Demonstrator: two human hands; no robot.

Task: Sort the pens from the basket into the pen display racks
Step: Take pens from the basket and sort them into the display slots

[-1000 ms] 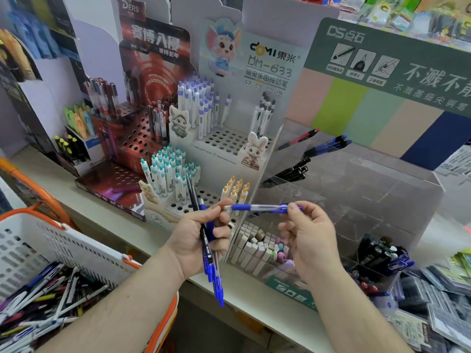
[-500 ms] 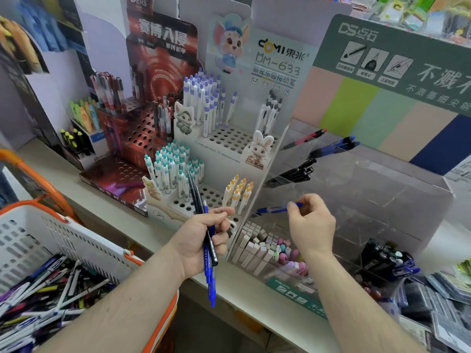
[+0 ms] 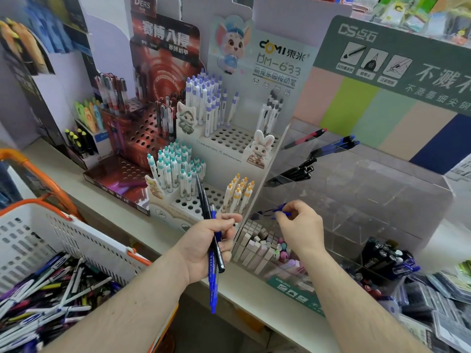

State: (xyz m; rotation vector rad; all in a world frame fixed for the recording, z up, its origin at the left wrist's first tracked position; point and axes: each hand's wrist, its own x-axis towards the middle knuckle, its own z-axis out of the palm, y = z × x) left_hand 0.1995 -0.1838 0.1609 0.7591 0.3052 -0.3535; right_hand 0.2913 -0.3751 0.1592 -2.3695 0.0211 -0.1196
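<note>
There, blue pen inside clear rack edge.

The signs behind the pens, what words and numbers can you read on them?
"DERS": red display card, at its top.
"DOMI" and "DM-633": white display card with a cartoon mouse.
"DS": green sign, top left corner.
Chinese lettering on all three cards: present, but I cannot read it reliably.
Print on the pens and small labels: too small or blurred.

The white cardboard pen rack reads "DOMI 東米 DM-633"; left of it, the red rack's header says "DERS"; right, the green signboard "DS".
</note>
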